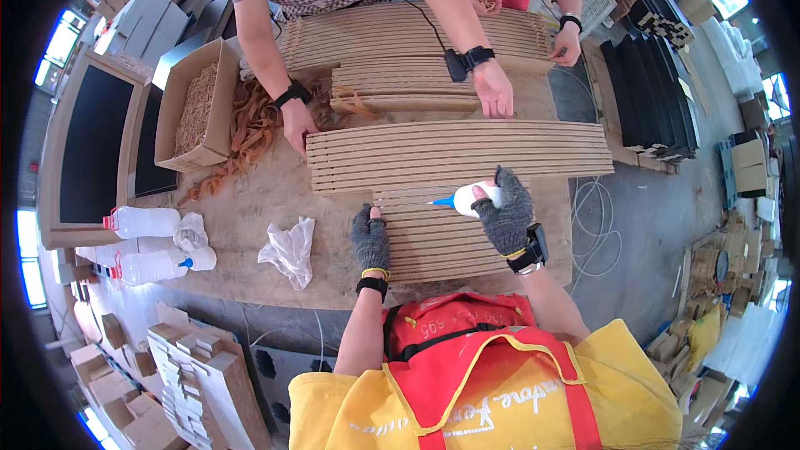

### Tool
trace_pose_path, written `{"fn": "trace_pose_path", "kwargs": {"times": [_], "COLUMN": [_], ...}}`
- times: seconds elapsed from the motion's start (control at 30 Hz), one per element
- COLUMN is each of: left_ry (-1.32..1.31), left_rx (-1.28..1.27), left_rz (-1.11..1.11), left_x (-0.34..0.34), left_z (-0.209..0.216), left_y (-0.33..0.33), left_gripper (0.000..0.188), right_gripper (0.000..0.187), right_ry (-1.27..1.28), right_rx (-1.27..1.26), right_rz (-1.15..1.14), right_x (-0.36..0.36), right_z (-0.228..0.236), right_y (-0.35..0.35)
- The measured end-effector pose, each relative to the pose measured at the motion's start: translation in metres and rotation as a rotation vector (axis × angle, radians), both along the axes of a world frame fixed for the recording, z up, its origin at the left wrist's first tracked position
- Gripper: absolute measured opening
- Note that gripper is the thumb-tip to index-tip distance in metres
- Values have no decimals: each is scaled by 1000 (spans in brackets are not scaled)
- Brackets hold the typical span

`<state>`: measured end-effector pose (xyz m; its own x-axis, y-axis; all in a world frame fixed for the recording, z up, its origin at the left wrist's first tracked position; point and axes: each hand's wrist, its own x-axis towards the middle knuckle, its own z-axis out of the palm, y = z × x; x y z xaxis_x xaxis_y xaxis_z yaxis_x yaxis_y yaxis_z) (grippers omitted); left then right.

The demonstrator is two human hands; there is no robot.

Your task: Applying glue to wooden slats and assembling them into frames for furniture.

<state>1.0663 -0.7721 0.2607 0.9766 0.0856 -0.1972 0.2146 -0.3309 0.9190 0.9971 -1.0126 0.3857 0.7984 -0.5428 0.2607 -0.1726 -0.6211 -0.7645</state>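
Note:
My right hand point(506, 215), in a grey fingerless glove, is wrapped round a white glue bottle point(479, 199). The bottle lies tilted, its blue pointed nozzle aimed left over the grooved seam of the slats. Beneath it lies the near row of wooden slats point(442, 242), set side by side. At their left end my gloved left hand point(371, 240) grips the edge, thumb up against the end. Beyond, a wider row of slats point(458, 150) touches the near one. A co-worker's left-side hand point(298, 127) holds its far left corner; their other hand point(493, 90) hangs at its far edge.
More slats point(417, 37) lie at the table's far side, with a second co-worker's hand point(567, 46) there. At left stand a carton of small wooden pegs point(197, 112), brown strips point(254, 121), clear bottles point(146, 222) and a crumpled white plastic bag point(288, 252). A pale hose point(596, 225) coils on the floor.

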Motion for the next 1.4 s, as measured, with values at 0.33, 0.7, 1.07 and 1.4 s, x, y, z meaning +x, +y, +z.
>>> {"fn": "trace_pose_path", "kwargs": {"times": [0.33, 0.7, 1.07, 1.4], "left_ry": [-39, 40, 18, -22], "left_rx": [-82, -154, -46, -12], "left_rz": [19, 34, -7, -13], "left_x": [8, 7, 10, 11], "left_z": [-12, 4, -12, -10], "left_y": [-4, -6, 1, 0], "left_gripper": [42, 43, 46, 45], "right_gripper": [28, 38, 44, 33], "right_ry": [-63, -28, 11, 8], "right_rx": [-31, 95, 178, 38], "right_rz": [-71, -202, -252, -196], "right_x": [-24, -56, -86, -85], "right_z": [-2, -16, -25, 7], "right_y": [-47, -98, -155, -164]}}
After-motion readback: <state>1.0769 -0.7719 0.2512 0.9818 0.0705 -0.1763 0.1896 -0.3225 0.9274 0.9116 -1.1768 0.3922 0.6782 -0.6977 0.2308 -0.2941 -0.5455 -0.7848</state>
